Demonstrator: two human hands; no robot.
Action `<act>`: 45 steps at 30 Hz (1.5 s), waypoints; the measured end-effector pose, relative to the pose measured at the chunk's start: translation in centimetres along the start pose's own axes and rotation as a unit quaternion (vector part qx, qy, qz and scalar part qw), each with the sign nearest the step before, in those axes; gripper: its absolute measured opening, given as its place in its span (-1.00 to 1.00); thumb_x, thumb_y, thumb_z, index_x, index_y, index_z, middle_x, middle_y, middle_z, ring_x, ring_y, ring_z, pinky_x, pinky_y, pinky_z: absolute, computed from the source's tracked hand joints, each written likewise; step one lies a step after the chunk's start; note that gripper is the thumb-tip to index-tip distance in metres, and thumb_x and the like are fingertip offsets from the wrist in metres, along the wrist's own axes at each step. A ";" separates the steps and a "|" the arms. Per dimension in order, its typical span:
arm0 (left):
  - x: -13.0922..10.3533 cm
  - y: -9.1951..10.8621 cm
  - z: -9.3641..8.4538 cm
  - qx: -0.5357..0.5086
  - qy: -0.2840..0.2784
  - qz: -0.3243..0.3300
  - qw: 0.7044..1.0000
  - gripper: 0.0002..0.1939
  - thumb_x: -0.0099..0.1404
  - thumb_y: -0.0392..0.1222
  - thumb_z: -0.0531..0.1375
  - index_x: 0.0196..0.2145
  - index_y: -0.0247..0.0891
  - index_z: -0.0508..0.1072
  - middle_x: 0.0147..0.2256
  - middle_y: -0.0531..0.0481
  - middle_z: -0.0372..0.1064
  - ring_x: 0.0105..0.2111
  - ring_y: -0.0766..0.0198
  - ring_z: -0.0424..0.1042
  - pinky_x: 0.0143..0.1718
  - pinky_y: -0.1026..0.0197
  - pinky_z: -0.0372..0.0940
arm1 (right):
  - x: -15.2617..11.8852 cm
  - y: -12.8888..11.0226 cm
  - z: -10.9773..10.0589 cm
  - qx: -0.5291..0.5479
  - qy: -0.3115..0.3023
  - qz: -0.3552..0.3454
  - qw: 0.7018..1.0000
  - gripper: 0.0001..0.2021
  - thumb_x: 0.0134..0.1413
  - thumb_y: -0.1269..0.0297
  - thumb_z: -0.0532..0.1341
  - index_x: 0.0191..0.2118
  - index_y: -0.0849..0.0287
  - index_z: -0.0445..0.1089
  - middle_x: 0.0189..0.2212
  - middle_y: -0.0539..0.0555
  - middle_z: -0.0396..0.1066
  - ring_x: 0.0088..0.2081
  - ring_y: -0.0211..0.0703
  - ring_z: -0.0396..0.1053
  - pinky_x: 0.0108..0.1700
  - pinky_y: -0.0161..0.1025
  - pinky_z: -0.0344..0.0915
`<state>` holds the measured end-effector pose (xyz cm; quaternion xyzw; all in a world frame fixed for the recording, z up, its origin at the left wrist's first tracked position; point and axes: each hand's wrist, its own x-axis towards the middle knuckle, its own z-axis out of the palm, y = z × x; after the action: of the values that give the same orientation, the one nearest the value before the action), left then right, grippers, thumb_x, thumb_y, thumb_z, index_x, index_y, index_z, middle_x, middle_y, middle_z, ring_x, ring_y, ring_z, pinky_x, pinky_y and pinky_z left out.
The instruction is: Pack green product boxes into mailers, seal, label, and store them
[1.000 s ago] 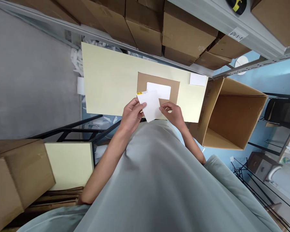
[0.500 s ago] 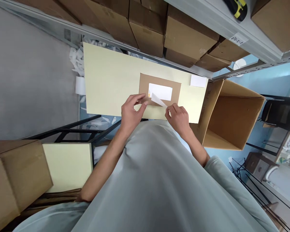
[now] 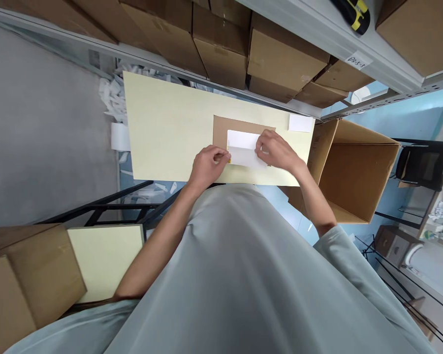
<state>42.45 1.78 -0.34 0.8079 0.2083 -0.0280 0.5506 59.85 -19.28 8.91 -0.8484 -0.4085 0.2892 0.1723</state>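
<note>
A flat brown cardboard piece lies on the pale yellow tabletop in front of me. On it is a white label, its lower part covered by a thin white paper slip that reaches past the cardboard's near edge. My left hand is closed in a pinch at the slip's left end, beside a small yellow spot. At the other end, my right hand pinches the slip's right side, its fingertips over the label. Whether the slip is joined to the label is not clear.
A stack of white labels sits at the table's right end. An open cardboard box stands to the right. Boxes fill the shelf above the far edge. A paper roll is at the left.
The white slip, earlier held narrow and slanted in my right hand, now spreads flat between both hands. My right hand moved up over the cardboard; my left fingers closed into a pinch.
</note>
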 end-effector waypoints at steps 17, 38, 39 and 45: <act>5.4 -3.0 2.1 0.038 0.022 -0.039 0.998 -0.87 0.39 -0.19 0.31 -0.32 -0.19 0.66 -0.22 -0.14 0.60 -0.23 0.04 0.51 0.04 -0.07 0.43 | 9.4 8.0 3.3 0.030 -0.086 0.062 0.994 -0.79 0.26 0.35 0.34 -0.43 0.08 0.44 -0.21 0.19 0.59 -0.08 0.13 0.48 0.11 0.12 0.53; 5.1 -3.3 3.3 0.078 0.047 -0.005 0.996 -0.87 0.44 -0.18 0.24 -0.32 -0.11 0.52 -0.25 -0.16 0.50 -0.09 -0.11 0.46 0.23 -0.23 0.34 | 8.8 6.2 5.4 -0.050 -0.039 0.130 0.990 -0.83 0.48 0.42 0.19 -0.17 0.15 0.52 0.05 0.32 0.50 0.22 0.30 0.40 0.29 0.22 0.39; 4.9 -3.2 3.4 0.087 0.050 0.001 0.995 -0.88 0.45 -0.17 0.23 -0.30 -0.10 0.51 -0.24 -0.16 0.48 -0.08 -0.12 0.45 0.24 -0.24 0.33 | 8.7 6.1 5.6 -0.052 -0.031 0.136 0.989 -0.83 0.47 0.43 0.18 -0.16 0.16 0.52 0.06 0.33 0.50 0.23 0.30 0.39 0.30 0.23 0.39; 4.0 -3.0 3.9 0.095 0.052 0.011 0.994 -0.88 0.44 -0.05 0.28 -0.17 -0.10 0.48 -0.13 -0.23 0.46 0.08 -0.23 0.40 0.30 -0.31 0.30 | 6.2 4.7 6.4 -0.037 0.070 0.162 0.984 -0.80 0.55 0.30 0.16 0.08 0.14 0.53 0.16 0.33 0.48 0.25 0.28 0.37 0.36 0.24 0.36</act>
<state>45.75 0.45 -5.60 0.8590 0.2245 0.0007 0.4600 61.73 -16.85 -0.74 -0.9273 -0.2633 0.2373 0.1199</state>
